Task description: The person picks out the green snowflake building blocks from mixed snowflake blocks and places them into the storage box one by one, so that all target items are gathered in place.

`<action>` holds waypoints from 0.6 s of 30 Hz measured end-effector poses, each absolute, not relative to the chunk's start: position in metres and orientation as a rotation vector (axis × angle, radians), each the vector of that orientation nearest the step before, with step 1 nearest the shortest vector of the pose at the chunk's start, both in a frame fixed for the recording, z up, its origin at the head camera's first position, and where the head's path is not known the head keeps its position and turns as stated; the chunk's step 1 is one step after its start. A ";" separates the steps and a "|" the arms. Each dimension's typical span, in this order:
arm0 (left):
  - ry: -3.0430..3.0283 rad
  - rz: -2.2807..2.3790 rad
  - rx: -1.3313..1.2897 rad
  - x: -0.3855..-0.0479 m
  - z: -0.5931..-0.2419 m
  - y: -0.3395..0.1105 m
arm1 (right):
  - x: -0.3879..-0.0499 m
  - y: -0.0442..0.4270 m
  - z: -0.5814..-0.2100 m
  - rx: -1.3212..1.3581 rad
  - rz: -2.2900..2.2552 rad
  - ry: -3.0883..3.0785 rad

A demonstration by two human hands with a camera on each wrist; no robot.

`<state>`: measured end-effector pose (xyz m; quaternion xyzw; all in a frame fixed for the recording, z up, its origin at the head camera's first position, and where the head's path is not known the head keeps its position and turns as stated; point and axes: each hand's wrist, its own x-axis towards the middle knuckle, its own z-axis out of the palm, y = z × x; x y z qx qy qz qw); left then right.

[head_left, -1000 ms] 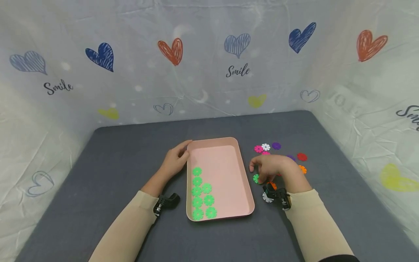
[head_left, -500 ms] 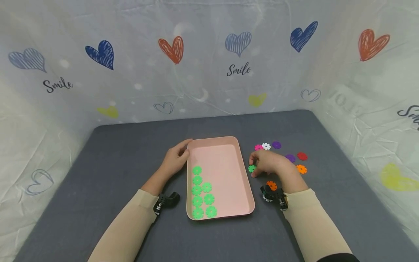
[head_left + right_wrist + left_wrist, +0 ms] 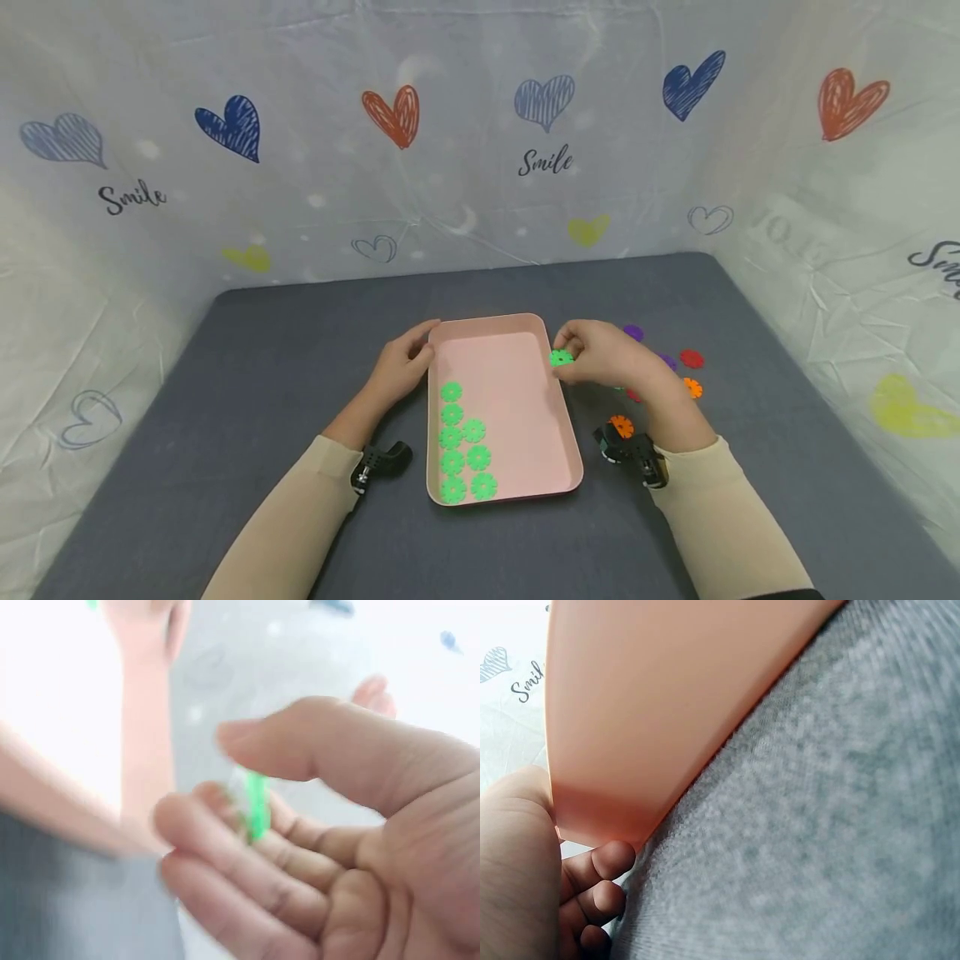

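Note:
My left hand [image 3: 401, 367] holds the pink tray [image 3: 498, 323] at its far left corner. In the left wrist view, the thumb side of that hand [image 3: 517, 855] reaches the tray rim, and curled fingertips [image 3: 613, 859] sit by the corner. My right hand [image 3: 607, 354] pinches a green flower-shaped disc [image 3: 560, 357] over the tray's right rim. The right wrist view shows this disc [image 3: 259, 806] edge-on between thumb and fingers, somewhat blurred. Several green flower discs [image 3: 452, 462] lie in two columns along the tray's left side.
To the right of the tray are loose flower discs: purple [image 3: 633, 332], red [image 3: 692, 358], orange [image 3: 693, 387] and another orange one [image 3: 622, 426]. My right hand and wrist camera hide some others. A patterned curtain [image 3: 465, 183] stands behind the dark grey table [image 3: 322, 325].
My right hand has picked up a green flower disc from the table and carried it left and away from me, to the tray's right rim. The left hand keeps its place.

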<state>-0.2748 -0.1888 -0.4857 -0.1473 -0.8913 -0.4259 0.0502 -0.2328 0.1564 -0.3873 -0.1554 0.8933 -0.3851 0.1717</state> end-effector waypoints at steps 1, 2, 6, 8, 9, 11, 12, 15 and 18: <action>-2.713 -1.294 -0.448 -0.275 -0.486 -0.189 | -0.230 0.151 -0.384 -0.449 -1.143 2.523; -2.710 -1.295 -0.449 -0.275 -0.486 -0.188 | -0.227 0.145 -0.380 -0.463 -1.183 2.515; -2.701 -1.295 -0.457 -0.276 -0.485 -0.186 | -0.217 0.123 -0.375 -0.475 -1.303 2.462; -2.702 -1.292 -0.464 -0.277 -0.485 -0.186 | -0.216 0.113 -0.378 -0.467 -1.332 2.422; -2.704 -1.289 -0.461 -0.277 -0.486 -0.186 | -0.216 0.108 -0.380 -0.475 -1.323 2.410; -2.707 -1.292 -0.450 -0.276 -0.486 -0.187 | -0.217 0.097 -0.385 -0.535 -1.250 2.419; -2.710 -1.292 -0.442 -0.276 -0.486 -0.187 | -0.218 0.091 -0.387 -0.580 -1.195 2.434; -2.718 -1.286 -0.424 -0.275 -0.485 -0.189 | -0.222 0.073 -0.391 -0.715 -0.995 2.479; -2.723 -1.279 -0.434 -0.274 -0.484 -0.188 | -0.227 0.057 -0.395 -0.776 -0.846 2.515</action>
